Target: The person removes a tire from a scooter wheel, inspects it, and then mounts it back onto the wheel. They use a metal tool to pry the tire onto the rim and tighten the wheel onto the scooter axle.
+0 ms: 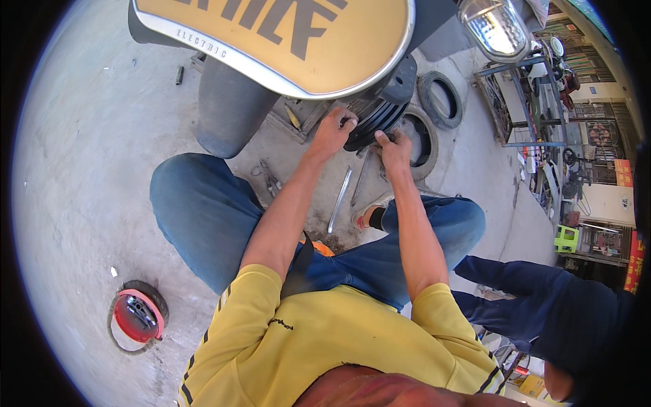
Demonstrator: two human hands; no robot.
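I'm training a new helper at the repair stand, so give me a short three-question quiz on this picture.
1. True or false: both hands grip the black tyre under the scooter.
2. Which lies on the ground between the person's knees? A) a long metal tyre lever B) a hammer C) a paint can
3. Fill in: the red round thing on the ground sits to the person's ____ side.

Key
1. True: the left hand and the right hand both hold the tyre's edge.
2. A: the metal lever lies on the concrete.
3. Left: the red round thing is beyond the left knee.
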